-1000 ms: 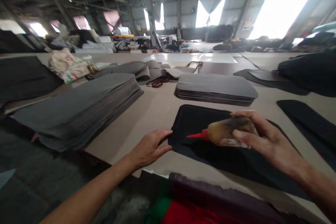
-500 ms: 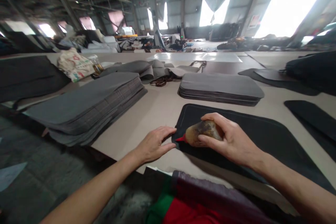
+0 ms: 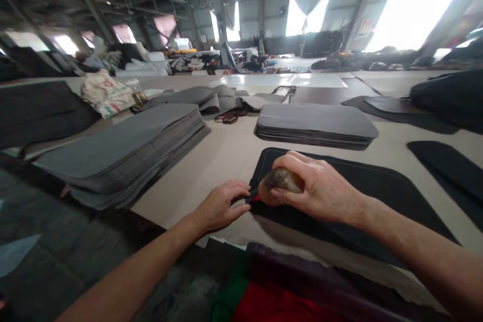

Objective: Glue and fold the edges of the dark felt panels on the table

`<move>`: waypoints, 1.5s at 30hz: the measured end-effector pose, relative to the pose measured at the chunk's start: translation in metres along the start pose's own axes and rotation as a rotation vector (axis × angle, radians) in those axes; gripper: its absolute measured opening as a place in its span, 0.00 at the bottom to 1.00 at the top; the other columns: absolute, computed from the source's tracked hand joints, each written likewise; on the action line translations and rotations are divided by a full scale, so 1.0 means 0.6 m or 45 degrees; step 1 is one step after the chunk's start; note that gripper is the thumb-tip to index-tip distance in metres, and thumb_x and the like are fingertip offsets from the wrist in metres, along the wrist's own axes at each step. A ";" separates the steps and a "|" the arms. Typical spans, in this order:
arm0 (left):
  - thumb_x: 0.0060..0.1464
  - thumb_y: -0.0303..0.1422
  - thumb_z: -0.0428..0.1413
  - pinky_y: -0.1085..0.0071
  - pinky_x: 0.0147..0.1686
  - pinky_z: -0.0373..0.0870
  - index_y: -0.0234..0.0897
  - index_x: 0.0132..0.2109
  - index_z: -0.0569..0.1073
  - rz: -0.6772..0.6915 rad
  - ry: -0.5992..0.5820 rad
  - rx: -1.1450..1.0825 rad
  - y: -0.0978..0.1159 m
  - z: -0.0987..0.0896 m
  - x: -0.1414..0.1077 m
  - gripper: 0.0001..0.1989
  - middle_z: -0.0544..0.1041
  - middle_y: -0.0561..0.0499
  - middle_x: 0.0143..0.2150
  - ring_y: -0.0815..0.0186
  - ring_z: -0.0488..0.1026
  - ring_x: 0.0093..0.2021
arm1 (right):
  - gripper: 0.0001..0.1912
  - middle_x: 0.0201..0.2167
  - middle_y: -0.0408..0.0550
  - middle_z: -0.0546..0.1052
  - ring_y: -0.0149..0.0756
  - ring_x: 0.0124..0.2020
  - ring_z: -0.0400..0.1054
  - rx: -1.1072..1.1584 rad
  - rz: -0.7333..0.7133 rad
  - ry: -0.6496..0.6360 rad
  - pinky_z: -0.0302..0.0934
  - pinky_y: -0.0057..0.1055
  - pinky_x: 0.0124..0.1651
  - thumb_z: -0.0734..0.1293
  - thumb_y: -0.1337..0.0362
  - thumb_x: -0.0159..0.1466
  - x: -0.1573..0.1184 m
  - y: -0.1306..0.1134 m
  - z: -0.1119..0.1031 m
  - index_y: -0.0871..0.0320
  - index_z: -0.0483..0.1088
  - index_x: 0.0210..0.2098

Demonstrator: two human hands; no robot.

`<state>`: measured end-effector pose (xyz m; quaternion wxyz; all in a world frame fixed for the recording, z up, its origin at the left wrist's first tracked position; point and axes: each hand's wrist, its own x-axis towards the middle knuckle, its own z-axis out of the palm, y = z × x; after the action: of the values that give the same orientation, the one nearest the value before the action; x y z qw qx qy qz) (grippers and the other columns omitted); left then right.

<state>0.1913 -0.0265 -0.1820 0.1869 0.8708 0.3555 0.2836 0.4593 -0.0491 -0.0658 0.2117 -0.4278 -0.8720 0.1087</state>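
My right hand (image 3: pixel 317 186) is wrapped round a squeeze glue bottle (image 3: pixel 281 183), a stained, yellowish-brown one with a red nozzle. Tilted down to the left, its nozzle points at the left edge of a black panel (image 3: pixel 362 196), which lies flat with rounded corners and a line of stitching near its far edge. At that same left edge is my left hand (image 3: pixel 221 204), thumb and fingers on either side of a dark bit of the panel's border. The nozzle's tip is close to those fingertips; whether it touches the panel I cannot tell.
Beyond the panel stands a stack of grey pieces (image 3: pixel 317 123); a larger grey stack (image 3: pixel 124 146) is at the left. Another black piece (image 3: pixel 449 176) lies at the right. A printed cloth bag (image 3: pixel 107 93) and loose grey sheets sit farther back. The table's near edge (image 3: pixel 169 224) runs below my left arm.
My right hand has moved slightly left and up with the glue bottle, which now stands steeper. The left hand remains at the panel's edge, with dark material now showing between its fingers.
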 end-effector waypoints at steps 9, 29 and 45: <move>0.60 0.33 0.61 0.59 0.59 0.69 0.40 0.48 0.77 -0.010 -0.020 -0.022 0.009 -0.003 0.005 0.10 0.78 0.45 0.53 0.59 0.73 0.56 | 0.12 0.41 0.44 0.72 0.36 0.35 0.68 0.039 -0.052 0.030 0.56 0.32 0.38 0.69 0.57 0.64 0.006 0.002 0.010 0.54 0.68 0.44; 0.60 0.34 0.60 0.58 0.59 0.69 0.41 0.48 0.77 -0.019 -0.033 -0.031 0.007 -0.003 0.004 0.10 0.78 0.45 0.52 0.58 0.73 0.56 | 0.13 0.40 0.43 0.74 0.38 0.37 0.69 0.023 -0.025 0.012 0.54 0.31 0.38 0.69 0.56 0.63 0.009 0.000 0.000 0.54 0.69 0.44; 0.61 0.36 0.61 0.61 0.59 0.69 0.40 0.48 0.77 -0.016 -0.025 0.048 -0.002 -0.003 0.002 0.10 0.77 0.46 0.54 0.59 0.73 0.56 | 0.12 0.33 0.42 0.76 0.38 0.34 0.69 -0.023 0.139 -0.037 0.56 0.30 0.33 0.69 0.52 0.62 -0.083 0.071 -0.092 0.52 0.72 0.40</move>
<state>0.1905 -0.0244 -0.1809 0.1757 0.8746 0.3645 0.2672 0.5417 -0.0619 -0.0461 0.1889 -0.4751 -0.8512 0.1185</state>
